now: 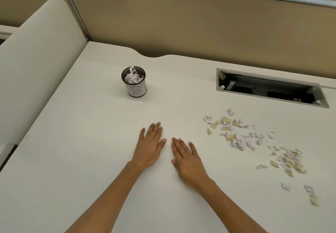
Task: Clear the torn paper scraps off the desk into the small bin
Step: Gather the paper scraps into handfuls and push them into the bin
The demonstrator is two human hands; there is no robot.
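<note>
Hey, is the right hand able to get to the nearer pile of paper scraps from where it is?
Probably yes. The right hand lies flat and empty on the desk, and only bare surface separates it from the nearer scrap pile on its right.

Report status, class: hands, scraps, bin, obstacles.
Left hand and right hand flat on desk, empty. Paper scraps scattered right; small bin already part-filled. Nothing in the way.

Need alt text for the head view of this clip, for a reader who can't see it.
Two bare hands, left and right, lie flat and empty on a white desk. Torn paper scraps are scattered to their right. A small mesh bin, already holding scraps, stands beyond the hands to the left.
</note>
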